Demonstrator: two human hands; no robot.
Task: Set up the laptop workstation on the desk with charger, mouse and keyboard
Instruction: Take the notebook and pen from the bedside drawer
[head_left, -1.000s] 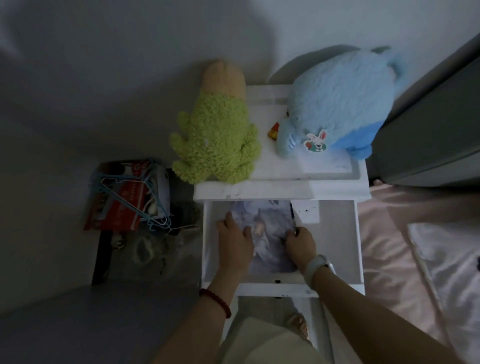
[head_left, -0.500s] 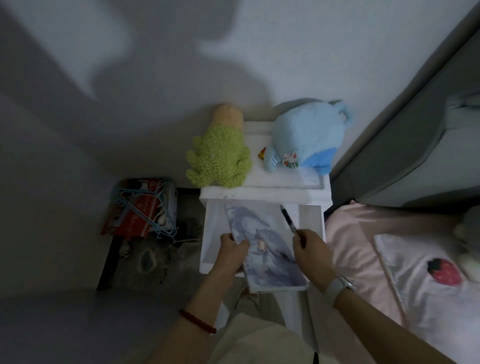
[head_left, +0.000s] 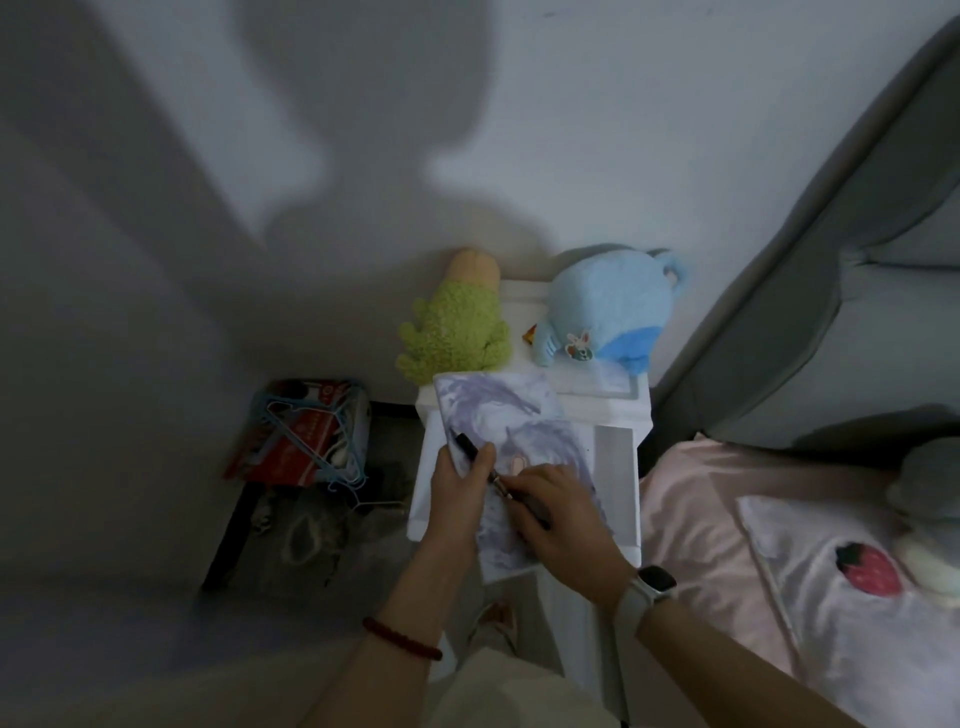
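Note:
A flat purple-and-white patterned pad or book (head_left: 519, 415) is held above the open white drawer (head_left: 615, 478) of a bedside cabinet. My left hand (head_left: 457, 493) grips its left edge, and the thumb presses the upper end of a black pen (head_left: 470, 447) against it. My right hand (head_left: 561, 519) has its fingers curled round the pen's lower end and lies over the pad. No laptop, charger, mouse or keyboard shows in this view.
A green plush toy (head_left: 452, 332) and a blue plush toy (head_left: 608, 312) sit on the cabinet top (head_left: 587, 402). A red box with blue hangers (head_left: 301, 436) lies on the floor to the left. A pink bed (head_left: 691, 499) and grey headboard (head_left: 779, 312) are on the right.
The pad came up out of the drawer in my left hand. My right hand picked up the pen and brought it onto the pad, where my left thumb now holds it. The view pulled back.

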